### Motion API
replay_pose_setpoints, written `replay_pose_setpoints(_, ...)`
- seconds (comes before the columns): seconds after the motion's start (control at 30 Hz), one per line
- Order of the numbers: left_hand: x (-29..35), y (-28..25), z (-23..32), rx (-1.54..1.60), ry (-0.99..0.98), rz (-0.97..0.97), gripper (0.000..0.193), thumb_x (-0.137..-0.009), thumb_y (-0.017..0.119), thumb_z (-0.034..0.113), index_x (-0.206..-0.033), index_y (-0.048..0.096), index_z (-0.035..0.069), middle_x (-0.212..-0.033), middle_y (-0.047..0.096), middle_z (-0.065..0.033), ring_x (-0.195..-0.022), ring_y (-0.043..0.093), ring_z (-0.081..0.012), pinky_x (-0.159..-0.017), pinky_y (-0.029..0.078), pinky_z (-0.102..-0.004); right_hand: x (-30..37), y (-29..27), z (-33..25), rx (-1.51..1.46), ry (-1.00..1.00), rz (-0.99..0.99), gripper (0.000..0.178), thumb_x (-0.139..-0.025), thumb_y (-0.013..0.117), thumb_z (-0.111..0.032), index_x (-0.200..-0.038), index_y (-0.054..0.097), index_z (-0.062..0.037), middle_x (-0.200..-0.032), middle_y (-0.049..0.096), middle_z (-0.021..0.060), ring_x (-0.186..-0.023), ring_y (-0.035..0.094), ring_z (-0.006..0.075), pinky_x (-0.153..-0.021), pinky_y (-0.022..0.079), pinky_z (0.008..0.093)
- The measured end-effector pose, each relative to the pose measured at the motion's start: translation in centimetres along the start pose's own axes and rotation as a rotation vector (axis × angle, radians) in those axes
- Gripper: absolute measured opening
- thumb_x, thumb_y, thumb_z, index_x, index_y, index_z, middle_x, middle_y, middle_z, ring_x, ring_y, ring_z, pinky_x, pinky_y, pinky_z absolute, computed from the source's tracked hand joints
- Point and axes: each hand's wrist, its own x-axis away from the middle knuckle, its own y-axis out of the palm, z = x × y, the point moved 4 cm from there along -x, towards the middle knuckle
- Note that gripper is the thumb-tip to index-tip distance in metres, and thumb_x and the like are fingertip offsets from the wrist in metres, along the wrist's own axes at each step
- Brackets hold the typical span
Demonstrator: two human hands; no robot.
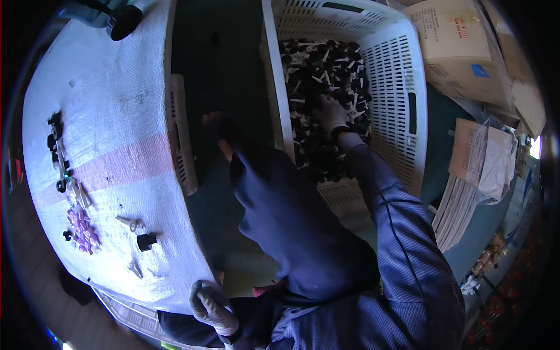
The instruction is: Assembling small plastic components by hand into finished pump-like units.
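My right hand (331,114), in a pale glove, reaches down into a heap of small black and white plastic parts (326,64). Its fingertips are lost among the pieces, so I cannot tell whether it grips any. The heap lies in a large white slatted plastic crate (402,76). Near the close corner of the white-covered table (128,76), my left hand (213,309), gloved with darker fingertips, has its fingers curled in. Whatever it may hold is hidden. A loose black part (146,241) and a white part (128,223) lie on the table nearby.
Along the table's left side runs a row of black and white parts (57,146), with a cluster of purple pieces (83,232) below it. A dark round object (124,23) sits at the far left. Cardboard boxes (461,52) and stacked flat cardboard (452,213) stand right of the crate.
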Motion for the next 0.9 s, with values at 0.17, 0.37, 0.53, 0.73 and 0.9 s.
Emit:
replay_pose_setpoints(0.17, -0.1, 0.5, -0.2, -0.009, -0.006, 0.047, 0.029, -0.100, 0.053, 0.022, -0.119, 0.060, 0.001, -0.058, 0.045, 0.0035, -0.049, 0.034, -0.0045, -0.050, 0.029, -0.0198, -1.8, 1.2, -0.1, 0.304, 0.101, -0.003, 0.030, -0.083, 0.064, -0.033, -0.103, 0.059, -0.0115, -0.105, 0.065, 0.0198, -0.098, 0.063, 0.0374, -0.086, 0.049, 0.0497)
replay_pose_setpoints(0.37, -0.3, 1.0, -0.1, -0.022, 0.016, 0.114, 0.030, -0.099, 0.054, 0.022, -0.119, 0.060, 0.001, -0.060, 0.046, 0.0041, -0.051, 0.034, -0.0041, -0.050, 0.029, -0.0198, -1.2, -0.8, 1.9, -0.221, 0.117, -0.125, 0.037, -0.081, 0.066, -0.032, -0.109, 0.062, -0.0073, -0.111, 0.064, 0.0170, -0.107, 0.060, 0.0352, -0.090, 0.048, 0.0448)
replay_pose_setpoints(0.53, -0.1, 0.8, -0.3, 0.049, 0.001, 0.135, 0.031, -0.098, 0.057, 0.024, -0.119, 0.060, 0.001, -0.061, 0.044, 0.0060, -0.052, 0.034, -0.0032, -0.050, 0.027, -0.0193, 2.9, -5.6, 0.0, -0.349, -0.039, 0.140, 0.034, -0.081, 0.068, -0.021, -0.111, 0.063, -0.0044, -0.115, 0.063, 0.0177, -0.107, 0.060, 0.0345, -0.092, 0.048, 0.0419)
replay_pose_setpoints(0.73, -0.1, 0.7, -0.7, 0.141, -0.030, 0.151, 0.032, -0.097, 0.059, 0.026, -0.118, 0.061, 0.003, -0.067, 0.045, 0.0076, -0.056, 0.035, -0.0024, -0.052, 0.028, -0.0186, 7.5, -15.8, -5.3, -0.690, -0.174, 0.342, 0.042, -0.076, 0.077, -0.010, -0.115, 0.062, -0.0031, -0.112, 0.065, 0.0129, -0.106, 0.062, 0.0254, -0.094, 0.048, 0.0340)
replay_pose_setpoints(0.9, -0.1, 0.7, -0.6, 0.112, -0.035, 0.151, 0.031, -0.096, 0.061, 0.026, -0.120, 0.061, 0.005, -0.074, 0.050, 0.0076, -0.064, 0.041, -0.0024, -0.058, 0.032, -0.0174, 9.8, -21.2, -8.4, -0.747, -0.266, 0.419, 0.045, -0.075, 0.079, -0.009, -0.117, 0.061, -0.0090, -0.101, 0.066, 0.0068, -0.084, 0.065, 0.0156, -0.074, 0.053, 0.0273)
